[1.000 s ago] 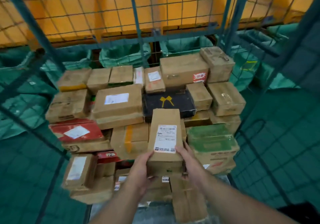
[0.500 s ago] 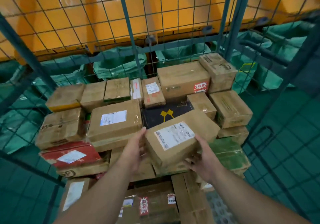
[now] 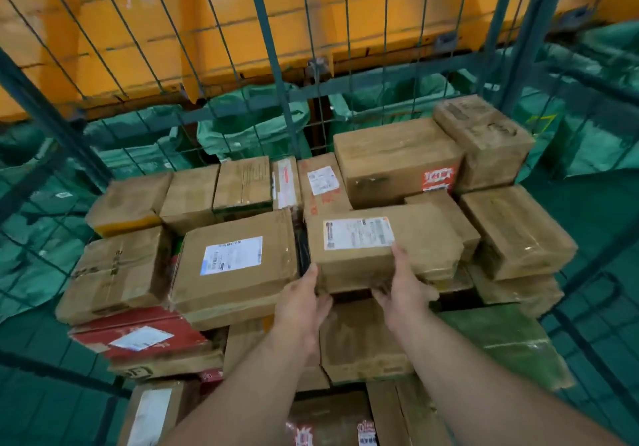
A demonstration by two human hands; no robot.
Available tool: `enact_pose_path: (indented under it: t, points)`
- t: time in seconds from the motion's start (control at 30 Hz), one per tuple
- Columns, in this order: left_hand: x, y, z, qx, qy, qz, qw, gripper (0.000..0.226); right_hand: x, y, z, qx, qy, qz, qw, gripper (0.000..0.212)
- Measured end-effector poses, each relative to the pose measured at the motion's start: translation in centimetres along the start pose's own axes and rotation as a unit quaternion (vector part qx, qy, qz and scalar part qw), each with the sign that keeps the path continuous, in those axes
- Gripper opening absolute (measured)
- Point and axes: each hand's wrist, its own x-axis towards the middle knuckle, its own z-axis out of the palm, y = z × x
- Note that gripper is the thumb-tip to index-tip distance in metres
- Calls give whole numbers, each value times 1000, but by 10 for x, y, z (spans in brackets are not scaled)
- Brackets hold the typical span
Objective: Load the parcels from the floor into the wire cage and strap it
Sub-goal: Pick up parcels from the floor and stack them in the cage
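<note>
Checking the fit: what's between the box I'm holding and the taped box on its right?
A smaller brown box sits between the held box and the taped box, partly covered by the held one; head view.

Orange panels (image 3: 242,13) behind; green sacks (image 3: 256,124); green floor (image 3: 608,231).

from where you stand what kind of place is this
Most likely a courier sorting depot: taped cardboard parcels stacked in a wire cage, green sacks beyond its mesh, an orange structure behind. The left hand and right hand hold one labelled parcel on the stack.
</note>
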Motion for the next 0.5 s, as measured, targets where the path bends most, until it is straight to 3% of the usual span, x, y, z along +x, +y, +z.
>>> enact_pose_path:
  t: [0.1,0.23,0.5]
  points:
    - [22,-5,-12,3,3,-6,1000,32,19,12,29,-27,38,9,999,94]
    - [30,-20,-42,47,20,-12,999,29,29,24,63,-124,25,27,992,112]
    - [20,-17,-97,78,19,-46,996,34,17,12,78,-179,-116,59,975,76]
